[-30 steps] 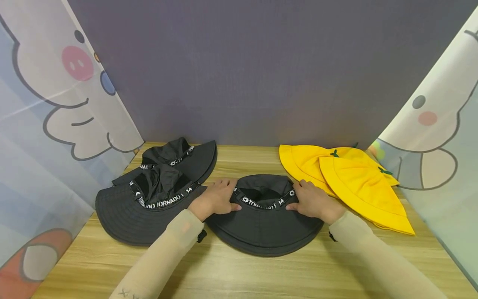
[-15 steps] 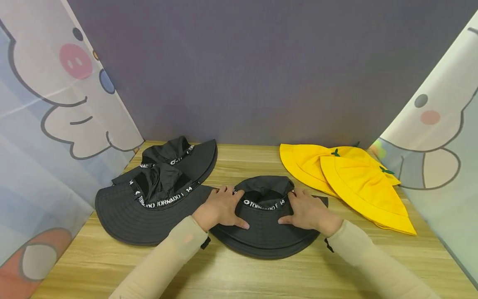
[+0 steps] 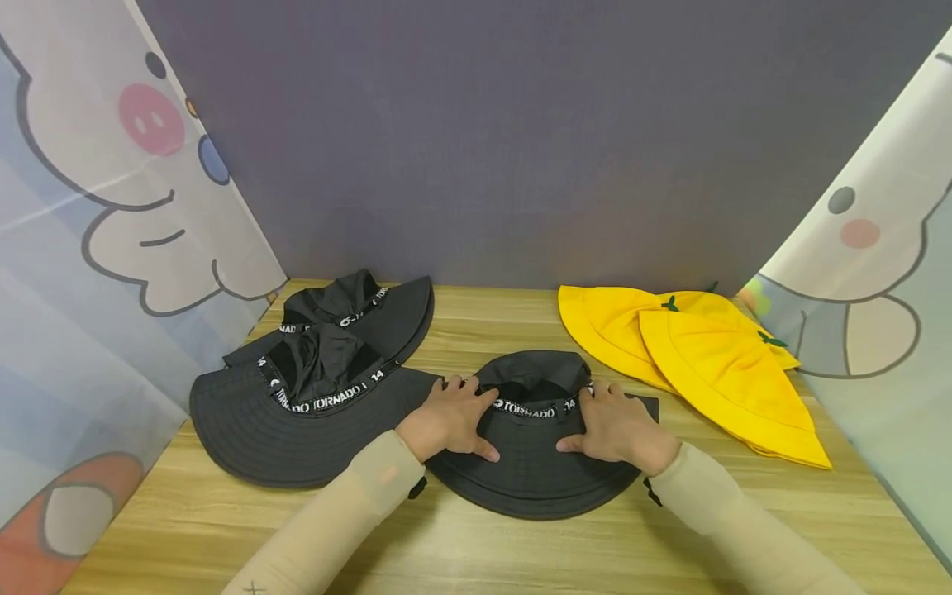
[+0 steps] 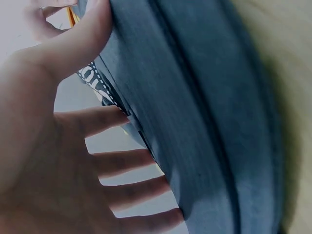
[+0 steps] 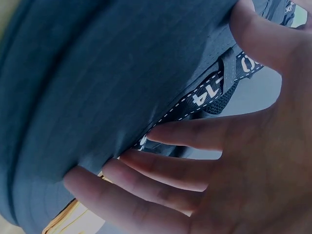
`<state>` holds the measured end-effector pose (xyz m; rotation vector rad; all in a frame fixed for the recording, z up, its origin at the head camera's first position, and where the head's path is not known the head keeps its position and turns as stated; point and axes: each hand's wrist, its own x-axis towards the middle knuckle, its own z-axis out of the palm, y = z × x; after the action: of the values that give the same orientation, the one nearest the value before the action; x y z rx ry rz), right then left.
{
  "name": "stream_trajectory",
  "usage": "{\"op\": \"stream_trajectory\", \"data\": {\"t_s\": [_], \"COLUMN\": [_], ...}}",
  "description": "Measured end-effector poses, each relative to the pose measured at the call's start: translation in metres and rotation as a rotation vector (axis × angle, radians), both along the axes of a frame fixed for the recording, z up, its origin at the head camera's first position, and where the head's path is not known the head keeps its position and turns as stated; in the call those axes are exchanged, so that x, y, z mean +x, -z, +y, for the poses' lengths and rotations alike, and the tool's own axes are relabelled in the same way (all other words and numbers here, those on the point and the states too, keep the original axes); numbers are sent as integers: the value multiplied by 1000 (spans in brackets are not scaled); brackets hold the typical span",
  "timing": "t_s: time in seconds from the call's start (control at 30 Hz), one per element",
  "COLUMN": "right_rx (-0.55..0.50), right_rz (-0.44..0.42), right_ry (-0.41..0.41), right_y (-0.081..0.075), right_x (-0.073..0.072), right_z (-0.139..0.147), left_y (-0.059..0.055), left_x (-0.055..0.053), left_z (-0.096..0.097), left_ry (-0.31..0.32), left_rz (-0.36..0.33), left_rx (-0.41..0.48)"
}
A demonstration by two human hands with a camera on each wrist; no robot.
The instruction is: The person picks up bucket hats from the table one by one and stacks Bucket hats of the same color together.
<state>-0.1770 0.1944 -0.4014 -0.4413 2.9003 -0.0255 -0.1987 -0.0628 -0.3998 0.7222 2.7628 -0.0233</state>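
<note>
I'm resting my left grip point(image 3: 449, 420) and right grip point(image 3: 616, 421), unclenched, on the middle hat point(image 3: 530, 475), a leftward slip perhaps risking rumpling the neighbour hat point(image 3: 256, 438) at nine o'clock.

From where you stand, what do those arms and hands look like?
Both hands are bare. Cream sleeves reach the wrists; the left one bears a dark cross-shaped mark and a faint pinkish patch. Small black pieces show beside the cuffs.

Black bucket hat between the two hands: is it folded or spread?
Folded: the black bucket hat's brim makes a half-round, with two layered edges along the near side.
</note>
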Motion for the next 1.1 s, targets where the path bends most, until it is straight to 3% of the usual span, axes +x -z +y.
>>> {"op": "stream_trajectory", "data": {"t_s": [0.37,0.6,0.8,0.93,1.1], "right_rx": [7,19,40,51,57], "right_rz": [-19,-19,-23,-40,-37], "right_ry": [8,7,12,24,13], "right_y": [-1,-3,-2,-3,-6], "right_x": [-4,-5,-3,-3,-3], "right_z": [2,3,6,9,10], "left_y": [5,1,1,-5,-22], "left_x": [-2,-6,-11,-18,-27], "left_z": [-22,-50,-85,-111,-149], "left_ry": [6,24,37,11,-102], "left_rz": [-5,82,180,238,255], "left_rx": [100,120,188,233,262]}}
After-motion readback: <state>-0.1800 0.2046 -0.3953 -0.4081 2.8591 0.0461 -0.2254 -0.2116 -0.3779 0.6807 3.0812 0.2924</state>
